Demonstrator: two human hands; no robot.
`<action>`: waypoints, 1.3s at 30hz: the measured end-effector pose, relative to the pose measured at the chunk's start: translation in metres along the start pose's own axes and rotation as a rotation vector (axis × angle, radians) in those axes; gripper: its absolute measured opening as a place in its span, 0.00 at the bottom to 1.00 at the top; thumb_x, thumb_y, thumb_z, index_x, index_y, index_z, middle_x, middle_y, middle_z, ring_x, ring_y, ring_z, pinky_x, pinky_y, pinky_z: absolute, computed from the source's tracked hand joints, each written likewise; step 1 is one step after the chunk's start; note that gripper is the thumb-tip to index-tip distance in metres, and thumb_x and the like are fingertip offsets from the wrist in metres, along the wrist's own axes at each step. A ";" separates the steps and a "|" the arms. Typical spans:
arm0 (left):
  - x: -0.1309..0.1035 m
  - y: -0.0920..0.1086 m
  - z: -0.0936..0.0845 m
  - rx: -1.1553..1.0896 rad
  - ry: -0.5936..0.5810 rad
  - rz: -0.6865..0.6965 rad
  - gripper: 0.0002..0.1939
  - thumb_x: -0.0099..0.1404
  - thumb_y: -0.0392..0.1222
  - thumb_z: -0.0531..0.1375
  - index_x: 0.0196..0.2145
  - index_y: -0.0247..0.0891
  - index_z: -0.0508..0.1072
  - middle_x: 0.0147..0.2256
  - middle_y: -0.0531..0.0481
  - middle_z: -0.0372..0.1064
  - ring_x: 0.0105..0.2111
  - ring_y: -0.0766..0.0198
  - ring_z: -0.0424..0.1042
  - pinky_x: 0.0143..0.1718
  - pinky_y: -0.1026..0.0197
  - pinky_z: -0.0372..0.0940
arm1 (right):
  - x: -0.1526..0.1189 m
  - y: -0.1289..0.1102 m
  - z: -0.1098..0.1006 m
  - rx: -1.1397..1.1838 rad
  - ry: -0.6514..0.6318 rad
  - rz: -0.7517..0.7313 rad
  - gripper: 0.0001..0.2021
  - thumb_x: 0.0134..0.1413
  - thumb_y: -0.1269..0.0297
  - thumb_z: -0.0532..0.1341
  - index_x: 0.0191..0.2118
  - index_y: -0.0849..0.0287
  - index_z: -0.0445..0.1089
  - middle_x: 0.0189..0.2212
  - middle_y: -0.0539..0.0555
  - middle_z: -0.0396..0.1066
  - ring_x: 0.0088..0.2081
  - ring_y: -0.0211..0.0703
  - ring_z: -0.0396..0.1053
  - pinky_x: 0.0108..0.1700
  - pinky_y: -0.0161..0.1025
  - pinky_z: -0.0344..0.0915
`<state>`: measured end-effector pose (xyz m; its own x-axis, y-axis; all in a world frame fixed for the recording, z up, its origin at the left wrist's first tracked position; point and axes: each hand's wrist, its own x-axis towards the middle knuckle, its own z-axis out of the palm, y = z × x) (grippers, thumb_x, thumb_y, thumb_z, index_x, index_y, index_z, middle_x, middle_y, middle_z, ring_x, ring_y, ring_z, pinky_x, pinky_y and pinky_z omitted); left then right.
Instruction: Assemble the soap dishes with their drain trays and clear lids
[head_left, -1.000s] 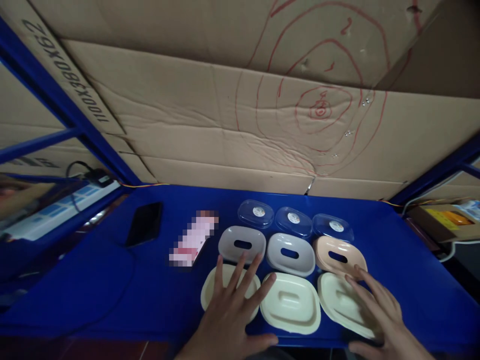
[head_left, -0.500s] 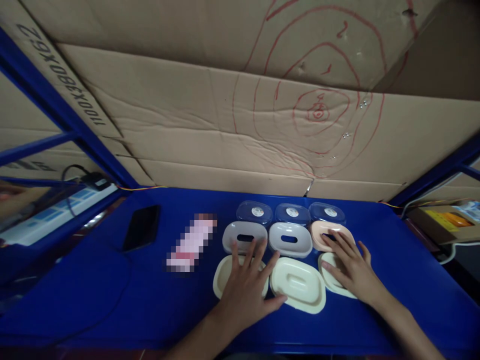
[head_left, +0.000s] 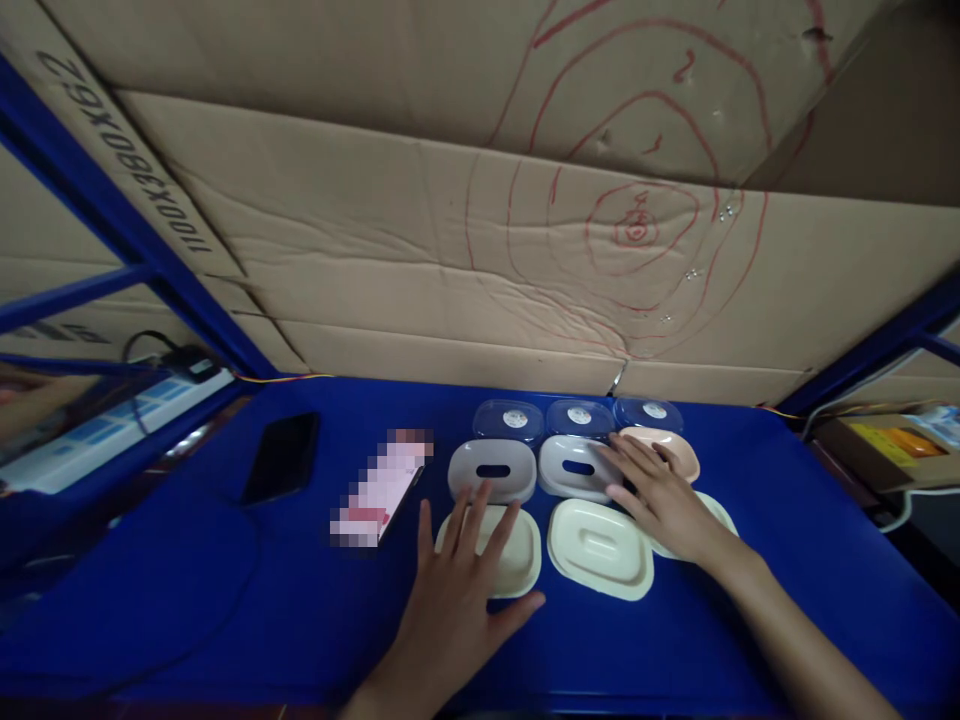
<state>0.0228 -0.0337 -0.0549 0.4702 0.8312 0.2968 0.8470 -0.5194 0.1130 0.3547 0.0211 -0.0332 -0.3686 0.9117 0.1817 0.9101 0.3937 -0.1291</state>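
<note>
Oval plastic pieces lie in three rows on a blue tabletop. My left hand [head_left: 461,600] spreads its fingers over the left cream base [head_left: 525,555], which it partly covers. The middle cream base [head_left: 600,548] shows a raised oval centre. My right hand [head_left: 667,500], fingers apart, reaches across the right cream base [head_left: 721,512] to the right end of the middle grey-white slotted piece [head_left: 553,475]; whether it touches is unclear. A matching grey-white slotted piece [head_left: 517,480] lies left, a peach piece [head_left: 685,462] right. Behind them sit clear lids [head_left: 510,425] with round stickers.
Left of the pieces lie a phone with a blurred pink screen [head_left: 382,490] and a dark phone [head_left: 281,458]. A white power strip [head_left: 112,430] runs along the left side. Cardboard [head_left: 360,230] with red rings stands behind. An open box [head_left: 885,450] is at right.
My right hand has moved left, from the peach piece towards the middle slotted piece. My left hand has drawn back slightly left. The cream bases have shifted slightly.
</note>
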 end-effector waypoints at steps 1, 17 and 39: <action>-0.004 -0.002 0.003 0.002 -0.010 -0.017 0.41 0.70 0.63 0.56 0.73 0.50 0.48 0.74 0.34 0.46 0.71 0.35 0.50 0.64 0.19 0.45 | 0.007 -0.005 0.002 0.001 -0.004 0.003 0.27 0.73 0.45 0.49 0.72 0.44 0.54 0.72 0.57 0.54 0.72 0.59 0.52 0.68 0.67 0.50; -0.059 0.002 -0.005 -0.510 0.056 -0.390 0.35 0.71 0.47 0.59 0.71 0.56 0.53 0.74 0.42 0.43 0.71 0.39 0.51 0.63 0.30 0.62 | -0.005 -0.114 0.013 0.153 -0.027 -0.459 0.28 0.67 0.49 0.62 0.67 0.56 0.64 0.65 0.59 0.67 0.65 0.58 0.65 0.66 0.60 0.61; -0.060 0.004 0.019 -2.624 0.612 -0.811 0.20 0.78 0.48 0.51 0.62 0.48 0.71 0.57 0.44 0.76 0.55 0.54 0.77 0.56 0.54 0.73 | 0.054 -0.146 0.031 0.153 0.245 -0.264 0.14 0.71 0.67 0.59 0.57 0.61 0.73 0.49 0.62 0.79 0.53 0.55 0.73 0.57 0.55 0.62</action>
<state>0.0026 -0.0815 -0.0904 0.0501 0.9633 -0.2637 -0.9706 0.1092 0.2144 0.1962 0.0167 -0.0351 -0.5134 0.7286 0.4534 0.7443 0.6410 -0.1873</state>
